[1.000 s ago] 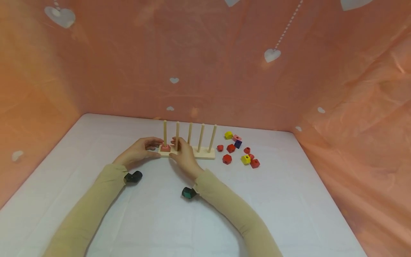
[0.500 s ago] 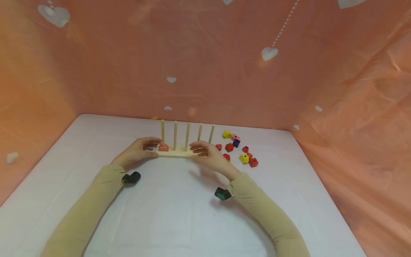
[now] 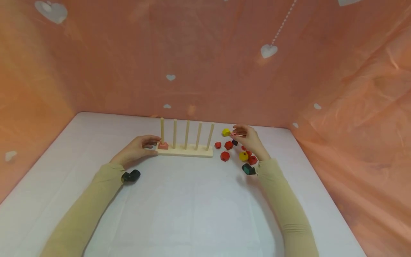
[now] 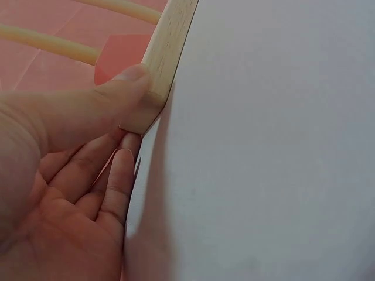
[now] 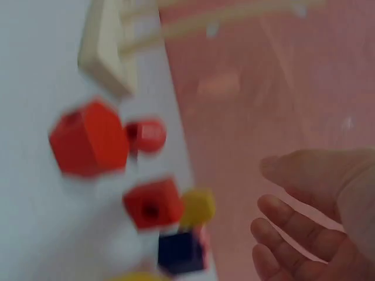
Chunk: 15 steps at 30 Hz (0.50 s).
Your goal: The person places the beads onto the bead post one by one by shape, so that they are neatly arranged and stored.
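A wooden peg stand (image 3: 189, 152) with several upright rods stands on the table. A pink bead (image 3: 163, 146) sits at the foot of its leftmost rod. My left hand (image 3: 138, 148) grips the stand's left end; in the left wrist view the thumb (image 4: 111, 96) presses its long side and the fingers curl by the end. Over the loose beads at the right is my right hand (image 3: 252, 141), fingers parted and holding nothing in the right wrist view. Its fingertips overlap a loose pink bead (image 3: 233, 135) in the head view, close to a dark blue bead (image 5: 181, 253).
Several red beads (image 3: 225, 156) lie right of the stand, with a yellow bead (image 3: 243, 156) among them and another yellow bead (image 3: 226, 132) farther back. A peach curtain (image 3: 205, 64) with white hearts hangs behind the white table (image 3: 186, 207).
My right hand has moved right from the stand's left rods, past its right end, to over the loose beads. The left hand keeps its grip on the stand's left end.
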Motion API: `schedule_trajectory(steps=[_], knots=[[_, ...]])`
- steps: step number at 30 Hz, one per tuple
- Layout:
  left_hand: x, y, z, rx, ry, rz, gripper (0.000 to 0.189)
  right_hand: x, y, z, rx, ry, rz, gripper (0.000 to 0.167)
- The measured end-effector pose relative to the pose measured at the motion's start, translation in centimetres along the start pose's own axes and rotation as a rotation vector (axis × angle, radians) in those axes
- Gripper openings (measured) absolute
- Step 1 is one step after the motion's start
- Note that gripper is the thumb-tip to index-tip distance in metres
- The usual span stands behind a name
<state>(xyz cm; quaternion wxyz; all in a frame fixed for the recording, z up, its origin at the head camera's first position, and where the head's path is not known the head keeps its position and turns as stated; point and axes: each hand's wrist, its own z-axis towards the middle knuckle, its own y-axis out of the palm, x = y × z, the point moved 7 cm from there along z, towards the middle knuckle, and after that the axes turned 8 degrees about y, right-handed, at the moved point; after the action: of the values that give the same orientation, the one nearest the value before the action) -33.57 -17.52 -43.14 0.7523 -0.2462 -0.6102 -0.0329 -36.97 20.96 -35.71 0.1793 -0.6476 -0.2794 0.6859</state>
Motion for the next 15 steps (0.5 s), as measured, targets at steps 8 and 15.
schedule_trajectory(steps=[8, 15], knots=[[-0.3, 0.0, 0.2, -0.02, -0.008, 0.0, 0.06, 4.4, -0.4, 2.7, -0.025, 0.138, 0.012, 0.052], [-0.3, 0.0, 0.0, -0.013, -0.016, -0.02, 0.059, 4.5, -0.3, 4.3, -0.033, 0.136, 0.005, 0.05]])
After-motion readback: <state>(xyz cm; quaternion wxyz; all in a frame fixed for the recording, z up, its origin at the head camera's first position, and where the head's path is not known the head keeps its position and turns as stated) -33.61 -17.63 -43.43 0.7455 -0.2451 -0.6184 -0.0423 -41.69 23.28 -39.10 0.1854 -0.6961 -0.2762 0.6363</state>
